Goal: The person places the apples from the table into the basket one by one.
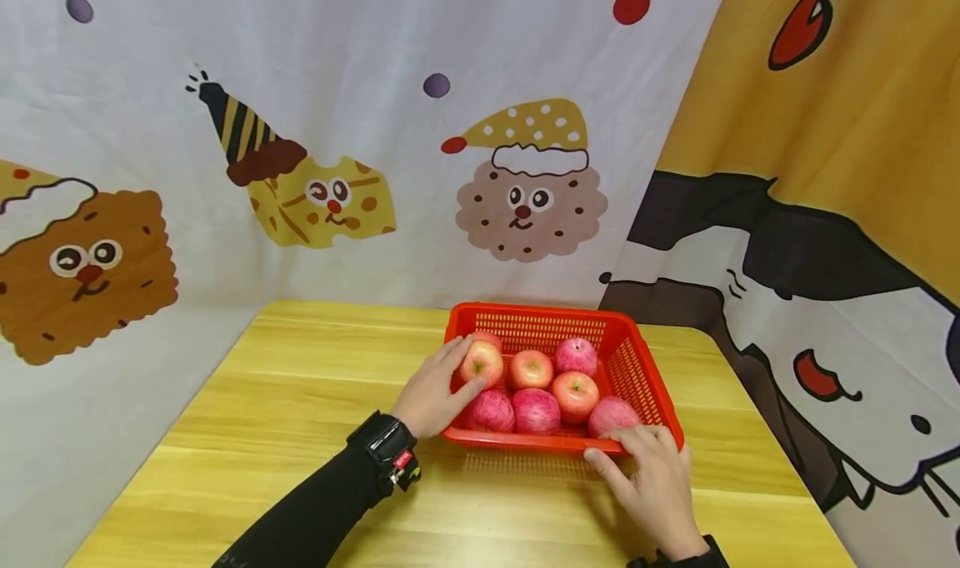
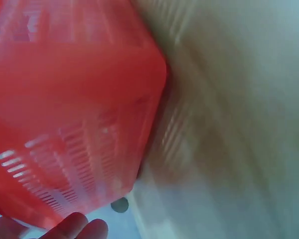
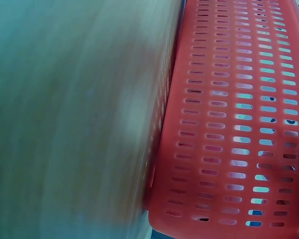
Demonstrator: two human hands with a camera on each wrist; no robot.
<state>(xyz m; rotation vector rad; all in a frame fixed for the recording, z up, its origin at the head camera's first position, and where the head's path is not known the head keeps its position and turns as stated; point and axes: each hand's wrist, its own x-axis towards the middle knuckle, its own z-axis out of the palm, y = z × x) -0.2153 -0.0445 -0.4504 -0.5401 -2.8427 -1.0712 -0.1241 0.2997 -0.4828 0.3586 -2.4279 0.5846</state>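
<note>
A red plastic basket point(image 1: 667, 393) with slotted walls stands on the table and holds several red and pink apples point(image 1: 575, 396). My left hand point(image 1: 431, 393) reaches over the basket's left rim. Its thumb and fingers lie around a yellowish-red apple point(image 1: 482, 363), gripping it at the left end. In the left wrist view, some fingertips point(image 2: 72, 226) show beside the basket wall point(image 2: 70, 94); the apple is hidden there. My right hand point(image 1: 654, 485) holds the front rim near the right corner, thumb outside and fingers over the edge. The right wrist view shows the slotted wall point(image 3: 224, 149) without the hand.
The basket rests on a light wood-grain table point(image 1: 315, 360), toward its back edge. Behind the table hangs a white curtain point(image 1: 360, 43) with cartoon prints, and a yellow printed cloth point(image 1: 862, 135) hangs at the right.
</note>
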